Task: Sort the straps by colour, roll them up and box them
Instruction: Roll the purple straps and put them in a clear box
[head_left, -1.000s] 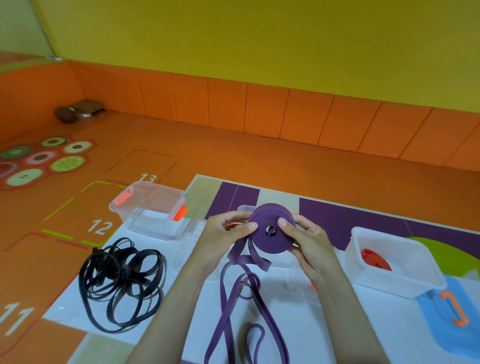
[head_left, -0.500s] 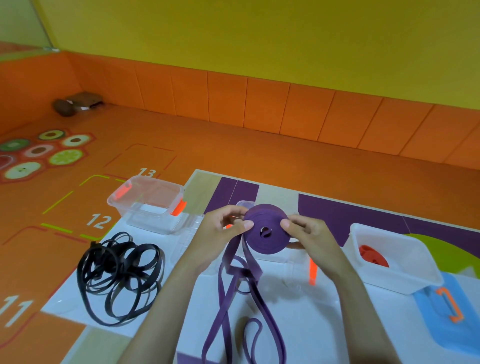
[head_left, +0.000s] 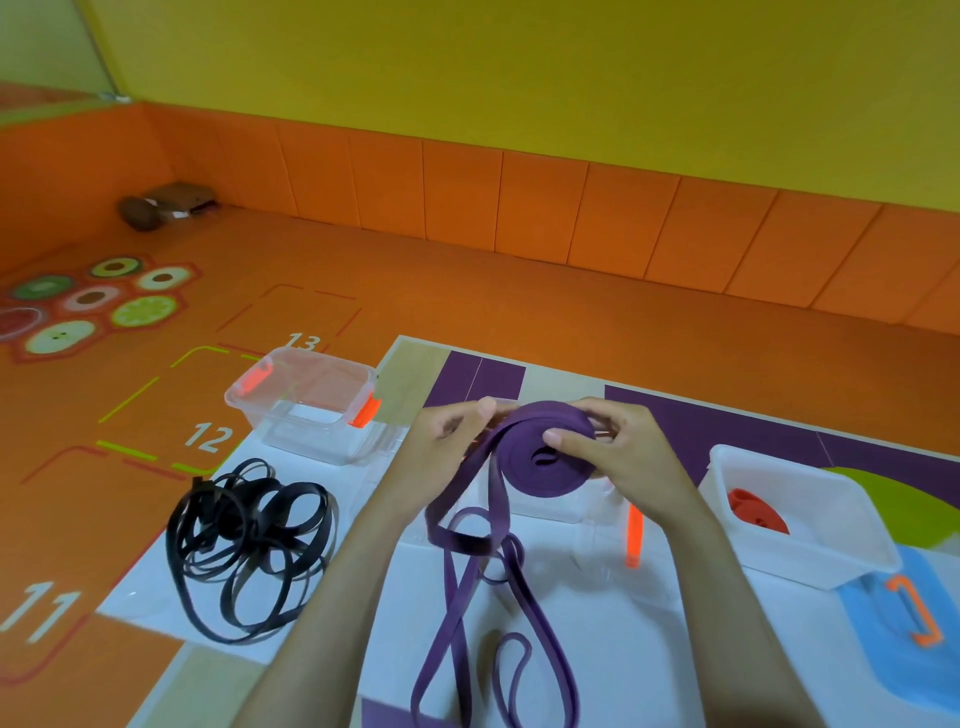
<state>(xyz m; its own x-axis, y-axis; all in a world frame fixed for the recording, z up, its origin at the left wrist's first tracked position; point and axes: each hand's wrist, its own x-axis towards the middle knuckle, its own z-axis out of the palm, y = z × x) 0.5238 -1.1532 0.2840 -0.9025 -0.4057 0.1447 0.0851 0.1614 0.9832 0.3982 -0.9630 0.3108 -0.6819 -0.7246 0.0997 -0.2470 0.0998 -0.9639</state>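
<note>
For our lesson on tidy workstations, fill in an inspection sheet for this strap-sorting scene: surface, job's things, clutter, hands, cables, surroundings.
Surface: patchwork mat lying on the orange floor.
Job's things: purple roll partly wound, its loose tail trailing on the mat; black straps in a tangled pile on the left; red roll inside the white box on the right; clear box with orange clips, looks empty.
Clutter: brown objects in the far corner, too small to identify.
Hands: left hand and right hand both grip the purple roll.
Cables: nothing seen.
Surroundings: yellow wall above orange padding.
</note>
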